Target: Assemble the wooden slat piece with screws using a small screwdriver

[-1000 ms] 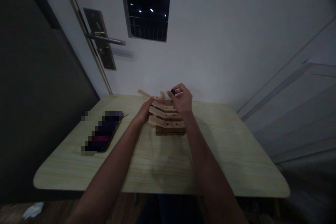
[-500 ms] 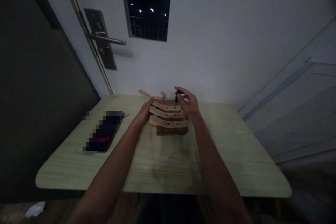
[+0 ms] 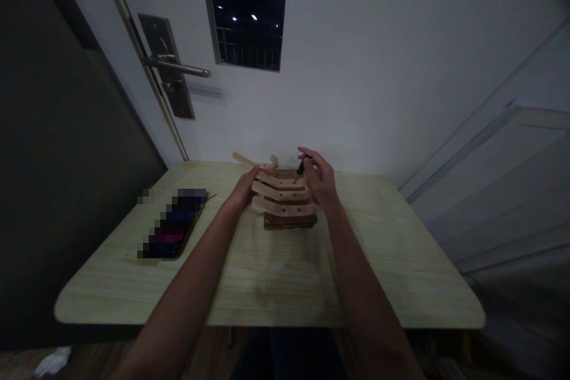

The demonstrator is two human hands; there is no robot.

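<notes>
A dark wooden board [image 3: 289, 221] lies near the far edge of the pale table [image 3: 267, 273], with three light curved wooden slats [image 3: 282, 208] lying across it. My left hand [image 3: 244, 189] rests with fingers together against the left ends of the slats. My right hand [image 3: 318, 178] pinches a small black-handled screwdriver [image 3: 301, 167], its tip down on the right end of the farthest slat. A loose curved wooden piece [image 3: 256, 161] lies behind the board by the wall.
A phone [image 3: 173, 230] with a blurred screen lies on the left part of the table. A white wall stands right behind the table. A door with a metal lever handle [image 3: 176, 68] is at the left, a dark window [image 3: 247, 9] above.
My right hand shifted slightly right and brought the black tool down, from held above the slats to tip-down on the farthest slat. The left hand stayed put.
</notes>
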